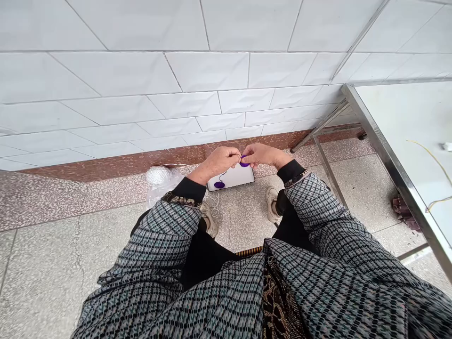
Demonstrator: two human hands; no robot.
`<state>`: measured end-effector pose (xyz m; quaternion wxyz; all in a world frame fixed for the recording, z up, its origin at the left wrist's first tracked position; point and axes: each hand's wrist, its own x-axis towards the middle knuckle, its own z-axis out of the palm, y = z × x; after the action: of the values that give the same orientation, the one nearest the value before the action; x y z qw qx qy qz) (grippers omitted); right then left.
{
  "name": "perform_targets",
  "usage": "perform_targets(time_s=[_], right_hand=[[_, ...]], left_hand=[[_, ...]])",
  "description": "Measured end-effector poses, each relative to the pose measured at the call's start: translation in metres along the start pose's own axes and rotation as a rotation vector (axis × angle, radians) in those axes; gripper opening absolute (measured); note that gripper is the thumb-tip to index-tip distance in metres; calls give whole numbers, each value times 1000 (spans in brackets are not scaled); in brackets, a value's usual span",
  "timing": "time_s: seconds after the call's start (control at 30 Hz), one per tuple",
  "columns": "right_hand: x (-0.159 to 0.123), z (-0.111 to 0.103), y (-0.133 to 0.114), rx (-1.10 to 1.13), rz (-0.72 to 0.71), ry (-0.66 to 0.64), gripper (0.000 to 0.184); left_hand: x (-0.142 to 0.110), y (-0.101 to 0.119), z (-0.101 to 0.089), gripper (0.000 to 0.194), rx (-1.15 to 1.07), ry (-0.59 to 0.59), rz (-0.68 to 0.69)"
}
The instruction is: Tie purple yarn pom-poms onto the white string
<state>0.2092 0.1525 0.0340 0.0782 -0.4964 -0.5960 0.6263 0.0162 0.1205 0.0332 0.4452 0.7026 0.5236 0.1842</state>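
Observation:
My right hand (pixel 264 155) pinches a small purple piece (pixel 245 163), rounded and too small to make out in detail. My left hand (pixel 219 161) is closed just beside it, with thumb and finger pressed together at the purple piece's left edge. What those left fingertips grip is too small to tell. Below the hands is a white box-like surface (pixel 237 178) with a dark edge. On it lies a purple oval piece (pixel 219 184), from which a thin dark cord (pixel 222 177) runs up toward my left hand.
A ball of white yarn (pixel 158 176) sits in a clear plastic bag (pixel 169 182) by the wall. Loose white cord (pixel 213 203) lies near my left shoe (pixel 209 220). At the right stands a metal-framed table (pixel 391 162) with a yellow strand (pixel 432 159). A tiled wall (pixel 208 70) rises ahead.

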Motion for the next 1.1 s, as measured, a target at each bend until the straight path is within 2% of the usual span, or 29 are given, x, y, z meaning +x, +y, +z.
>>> perform_targets(time_s=[0.1, 0.17, 0.27, 0.4, 0.53, 0.6, 0.7, 0.77, 0.83, 0.9, 0.97, 1.1], right_hand=[[8, 1, 1, 252, -21, 145, 25], [12, 1, 1, 428, -30, 198, 24], [14, 0, 1, 641, -49, 181, 20], [9, -1, 0, 790, -142, 99, 22], [2, -7, -1, 743, -197, 16, 21], [-1, -11, 0, 603, -173, -59, 17], [0, -12, 4, 276, -77, -159, 10], [4, -8, 7, 82, -14, -155, 15], [9, -2, 9, 9, 14, -57, 22], [15, 2, 9, 87, 2, 85, 28], [18, 3, 8, 277, -27, 173, 26], [15, -4, 4, 657, -86, 132, 17]], left_hand=[[0, 1, 4, 18, -64, 34, 39], [0, 1, 7, 17, -90, 35, 56], [-1, 1, 10, 19, -92, 28, 65], [-3, 1, 11, 20, -97, 29, 87], [-1, -1, 11, 18, -57, -29, 58], [0, -4, 9, 16, -16, -14, 10], [2, -8, 6, 16, 23, 25, -27], [2, -8, 5, 18, 18, 20, -22], [1, -6, 5, 17, -2, -1, -16], [0, -4, 6, 15, -37, -21, -6], [0, -2, 8, 14, -75, -30, 9], [1, -4, 8, 16, -121, -12, 29]])
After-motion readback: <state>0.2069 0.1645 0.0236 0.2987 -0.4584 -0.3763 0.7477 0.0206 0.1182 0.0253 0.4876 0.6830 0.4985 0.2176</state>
